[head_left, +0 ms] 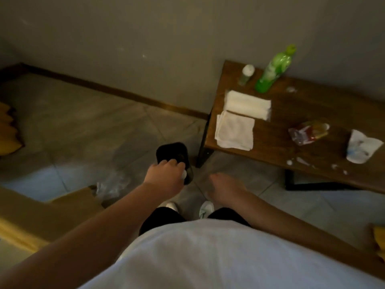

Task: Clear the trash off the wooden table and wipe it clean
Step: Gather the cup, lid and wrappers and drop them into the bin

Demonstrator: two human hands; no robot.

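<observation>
Two bare hands are being held low over the tiled floor [83,126] beside the wooden table [291,113]. A small white scrap [184,174] is being pinched in the curled fingers of the left hand [166,176], directly above the open black bin [174,157] standing just off the table's left end. The right hand [225,187] is being carried loose and empty, fingers relaxed, between the bin and the table's near edge. Two folded white cloths [239,119] are being kept at the table's near-left corner, one reaching the edge. A green bottle [273,71] and a small white-capped bottle [246,74] are being left along the far edge by the wall. A crumpled red-and-yellow wrapper [308,132], a torn white wrapper [361,147] and white crumbs [291,162] are being left near the near edge.
</observation>
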